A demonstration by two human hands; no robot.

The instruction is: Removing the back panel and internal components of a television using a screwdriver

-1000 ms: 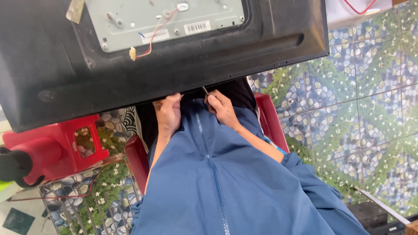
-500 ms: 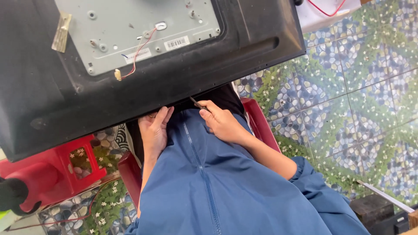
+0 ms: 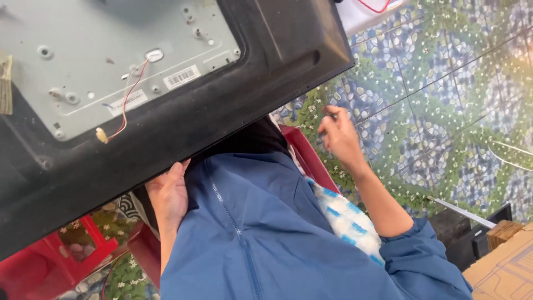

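A large black television panel (image 3: pixel 166 139) is seen lying face down across the person's lap, its rear cover removed in part. Within the black frame a grey metal back plate (image 3: pixel 111 50) is exposed, carrying screw bosses, two white labels and a thin red and white wire (image 3: pixel 125 108) that ends in a small loose connector near the plate's lower edge.

The left hand (image 3: pixel 169 194) is placed under the near edge of the panel, fingers flat and extended, touching the black frame from below; nothing is clamped in it. The right hand (image 3: pixel 338 133) is raised clear of the panel, out over the floor, with fingers pinched together on a small dark item (image 3: pixel 332 116); what it is cannot be told. The two hands are well apart.

A blue zipped jacket (image 3: pixel 266 239) is worn. A red plastic stool (image 3: pixel 83 250) is noted at lower left, and a red seat edge (image 3: pixel 308 155) beside the right forearm. The floor (image 3: pixel 444 100) is tiled in a green and blue pebble pattern. A cardboard box (image 3: pixel 505 266) is seen at lower right; its contents are not visible.
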